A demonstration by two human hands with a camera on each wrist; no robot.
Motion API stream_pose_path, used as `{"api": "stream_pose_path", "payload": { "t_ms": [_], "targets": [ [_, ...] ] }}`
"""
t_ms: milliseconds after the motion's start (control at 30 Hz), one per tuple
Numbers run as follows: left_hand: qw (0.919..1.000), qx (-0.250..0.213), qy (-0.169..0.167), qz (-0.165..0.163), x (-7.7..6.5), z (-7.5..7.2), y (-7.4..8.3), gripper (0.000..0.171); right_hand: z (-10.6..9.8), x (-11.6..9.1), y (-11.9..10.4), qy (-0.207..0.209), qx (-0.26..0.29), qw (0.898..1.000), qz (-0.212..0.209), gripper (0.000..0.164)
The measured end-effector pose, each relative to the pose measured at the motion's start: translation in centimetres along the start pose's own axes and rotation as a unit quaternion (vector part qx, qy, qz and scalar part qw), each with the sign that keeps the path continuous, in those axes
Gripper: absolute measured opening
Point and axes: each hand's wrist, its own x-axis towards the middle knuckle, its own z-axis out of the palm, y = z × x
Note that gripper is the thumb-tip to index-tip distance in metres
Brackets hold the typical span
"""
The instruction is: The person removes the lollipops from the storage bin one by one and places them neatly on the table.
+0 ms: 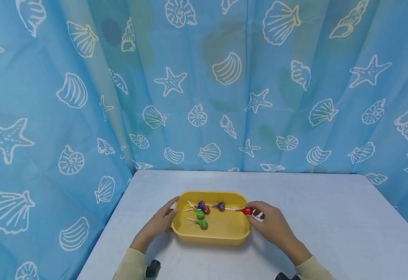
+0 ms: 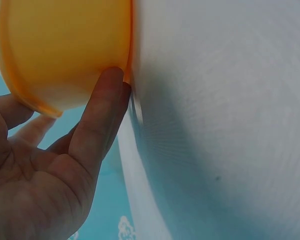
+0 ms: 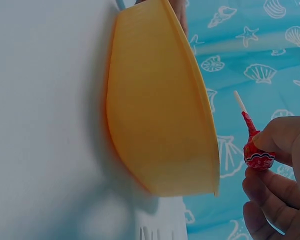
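Observation:
A red-wrapped lollipop (image 3: pixel 252 145) with a white stick is pinched between the thumb and fingertips of my right hand (image 1: pixel 272 221), at the right end of a yellow tray (image 1: pixel 221 236). In the head view its stick points left over the tray. My left hand (image 1: pixel 156 225) grips the tray's left end, the thumb at the rim and fingers against the outer wall (image 2: pixel 70 50). Inside, toward the left, lie a green lollipop (image 1: pixel 203 224), another green lollipop (image 1: pixel 199 214), a purple lollipop (image 1: pixel 220 206), another purple one (image 1: pixel 201 204) and a dark red one (image 1: pixel 206 210).
The tray stands on a table with a white cloth (image 1: pixel 330 217). Behind and beside the table hangs a blue curtain (image 1: pixel 197 97) printed with shells and starfish. A black strap piece (image 1: pixel 153 268) shows at the left wrist.

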Motion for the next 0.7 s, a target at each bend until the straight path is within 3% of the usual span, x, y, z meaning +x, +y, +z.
{"api": "stream_pose_path", "payload": {
  "t_ms": [400, 700],
  "targets": [
    [1.0, 0.003, 0.002, -0.003, 0.0, 0.1, 0.0, 0.054, -1.8, -1.6, 1.6, 0.035, 0.001, 0.999, 0.009, 0.025],
    [1.0, 0.002, 0.003, -0.006, 0.1, 0.2, 0.0, 0.054, -3.0, -2.6, 3.5, 0.035, -0.025, 0.998, 0.046, 0.026]
  ]
}}
